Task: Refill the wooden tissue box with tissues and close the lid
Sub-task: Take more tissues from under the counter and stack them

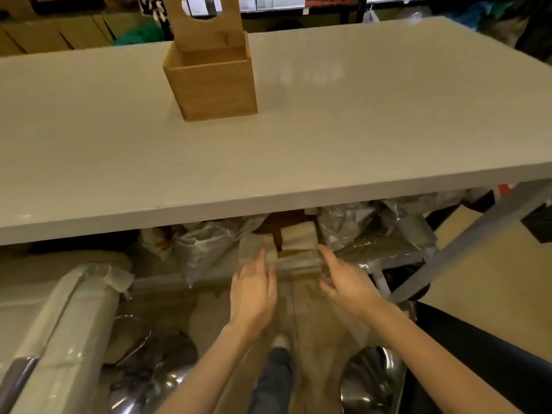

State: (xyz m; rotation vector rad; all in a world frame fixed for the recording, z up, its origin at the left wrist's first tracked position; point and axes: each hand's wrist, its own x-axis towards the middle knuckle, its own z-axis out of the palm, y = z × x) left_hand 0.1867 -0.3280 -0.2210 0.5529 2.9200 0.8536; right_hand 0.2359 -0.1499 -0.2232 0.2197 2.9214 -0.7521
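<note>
The wooden tissue box [215, 85] stands on the white table [358, 130], far left of centre. It looks empty, and its lid [206, 25] with a round hole stands upright at the back. Below the table's front edge, a stack of pale tissues [298, 255] sits among wrapped packages. My left hand [254, 291] touches the stack's left side and my right hand [346, 282] its right side, fingers extended along it. Whether either hand grips the stack is unclear.
Grey plastic-wrapped bundles [203, 246] lie under the table around the tissues. A long wrapped roll [59, 324] lies at the lower left. A grey table leg [466, 240] slants at the right. Shiny metal stool bases [373, 380] stand near my feet.
</note>
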